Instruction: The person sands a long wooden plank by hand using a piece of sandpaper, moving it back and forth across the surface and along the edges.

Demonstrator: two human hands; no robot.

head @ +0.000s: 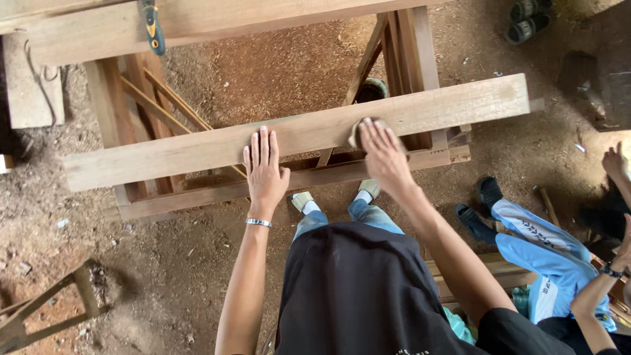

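A long pale wooden plank [453, 105] lies across a wooden frame [401, 52], running from lower left to upper right. My left hand [264, 167] rests flat on the plank with fingers spread, a silver bracelet at the wrist. My right hand [381, 152] presses a small piece of sandpaper [358, 131] against the plank's top face, a little right of its middle. Most of the sandpaper is hidden under my fingers.
Sawdust covers the dirt floor. Another wide board [98, 29] with a blue-and-yellow tool [153, 27] on it lies at the top left. Another person in light blue trousers [545, 253] sits at the right. A wooden stool frame [46, 306] stands at the lower left.
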